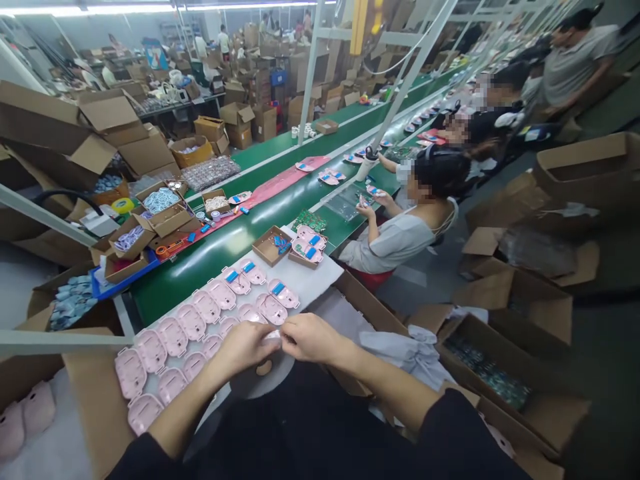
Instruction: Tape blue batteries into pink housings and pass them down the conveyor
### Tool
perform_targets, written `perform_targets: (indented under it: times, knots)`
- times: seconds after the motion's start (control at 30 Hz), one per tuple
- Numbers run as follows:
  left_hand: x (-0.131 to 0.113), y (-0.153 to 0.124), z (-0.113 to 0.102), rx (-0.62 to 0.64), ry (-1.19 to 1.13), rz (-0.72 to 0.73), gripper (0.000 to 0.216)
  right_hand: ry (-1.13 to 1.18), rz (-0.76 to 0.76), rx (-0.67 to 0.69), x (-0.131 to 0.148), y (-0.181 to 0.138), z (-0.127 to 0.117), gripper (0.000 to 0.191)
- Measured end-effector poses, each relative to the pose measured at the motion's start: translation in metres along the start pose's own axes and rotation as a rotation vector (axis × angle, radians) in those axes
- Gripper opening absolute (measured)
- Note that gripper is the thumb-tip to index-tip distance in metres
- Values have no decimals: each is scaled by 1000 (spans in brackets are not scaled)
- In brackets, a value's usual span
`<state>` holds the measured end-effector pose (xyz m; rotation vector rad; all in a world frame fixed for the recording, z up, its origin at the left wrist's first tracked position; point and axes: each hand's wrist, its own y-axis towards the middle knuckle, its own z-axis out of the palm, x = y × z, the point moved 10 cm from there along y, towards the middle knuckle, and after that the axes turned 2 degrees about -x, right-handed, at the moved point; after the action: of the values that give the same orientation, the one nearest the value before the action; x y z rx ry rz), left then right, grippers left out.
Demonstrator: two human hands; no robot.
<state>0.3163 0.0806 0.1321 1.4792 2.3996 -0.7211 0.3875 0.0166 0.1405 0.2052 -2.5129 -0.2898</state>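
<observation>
My left hand point(247, 348) and my right hand point(309, 338) meet at the near edge of a white worktop point(320, 280). Both are closed in a pinch on a small pale part point(273, 335) held between their fingertips; I cannot make out what it is. Just beyond them lie rows of pink plastic shells point(193, 323), several fitted with blue parts point(233, 276). A small cardboard tray point(271, 245) with blue parts sits farther back.
A green conveyor belt point(235, 240) runs diagonally behind the worktop. A seated co-worker point(400, 233) handles parts at the belt to my right, with more people beyond. Open cardboard boxes point(505, 373) stand on the floor to the right, and others to the left.
</observation>
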Motion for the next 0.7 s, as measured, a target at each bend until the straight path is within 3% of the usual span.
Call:
perform_targets:
  times: [0.3,0.7]
  knots:
    - [17,6,-1,155,-161,43,30,543,206,257,-29,21,35,12]
    - [15,5,3,189,-152,36,22,782,349,371,-32,18,55,17]
